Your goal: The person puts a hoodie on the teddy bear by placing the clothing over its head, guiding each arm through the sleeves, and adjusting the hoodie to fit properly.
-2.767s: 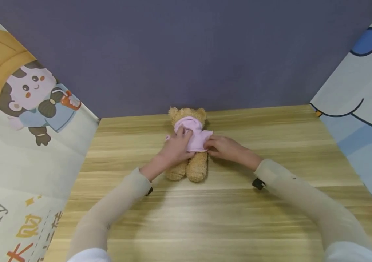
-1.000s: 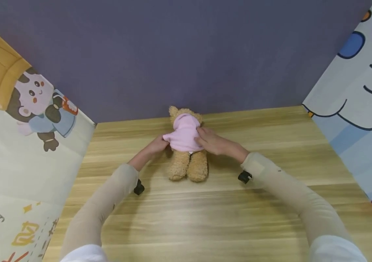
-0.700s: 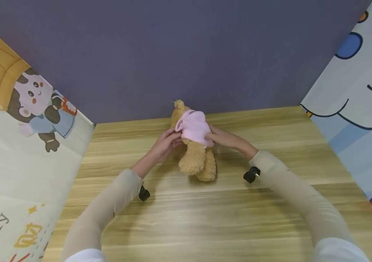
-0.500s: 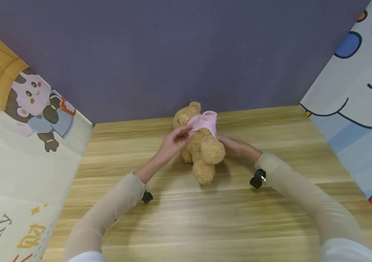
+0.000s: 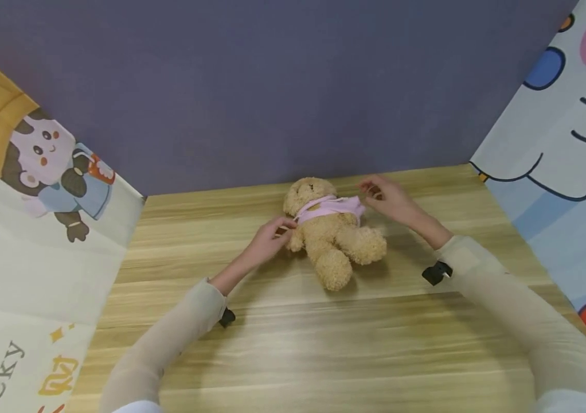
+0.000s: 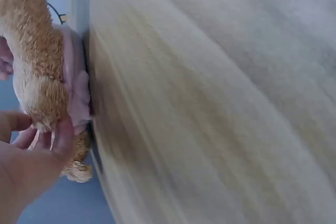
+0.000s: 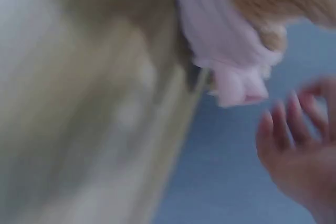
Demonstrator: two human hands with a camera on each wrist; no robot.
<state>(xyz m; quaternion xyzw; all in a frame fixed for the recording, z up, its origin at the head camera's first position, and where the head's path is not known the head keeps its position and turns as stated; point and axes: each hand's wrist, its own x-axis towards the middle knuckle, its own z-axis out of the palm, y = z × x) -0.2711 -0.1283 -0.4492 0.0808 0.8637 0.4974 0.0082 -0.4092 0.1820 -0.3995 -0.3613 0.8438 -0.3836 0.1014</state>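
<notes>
A tan teddy bear [image 5: 326, 235] lies on its back on the wooden table, head toward the back wall and legs toward me. Its pink hooded top [image 5: 331, 207] is bunched up over the chest, leaving the belly bare. My left hand [image 5: 269, 240] is at the bear's arm on the left; in the left wrist view thumb and fingers curl about the paw [image 6: 46, 103]. To the right of the bear, my right hand [image 5: 390, 199] is raised with loosely bent fingers, holding nothing. The right wrist view shows a gap between that hand and the pink sleeve [image 7: 239, 85].
The wooden table [image 5: 293, 350] extends toward me in front of the bear. A dark back wall [image 5: 293, 92] rises just behind its head. Printed cartoon panels stand on the left [image 5: 40, 258] and right [image 5: 561, 160]. A small black device [image 5: 436, 273] sits at my right wrist.
The bear has rolled from face down, over its side, onto its back. My right hand has come off it and moved up to the right; my left hand stays at its left side.
</notes>
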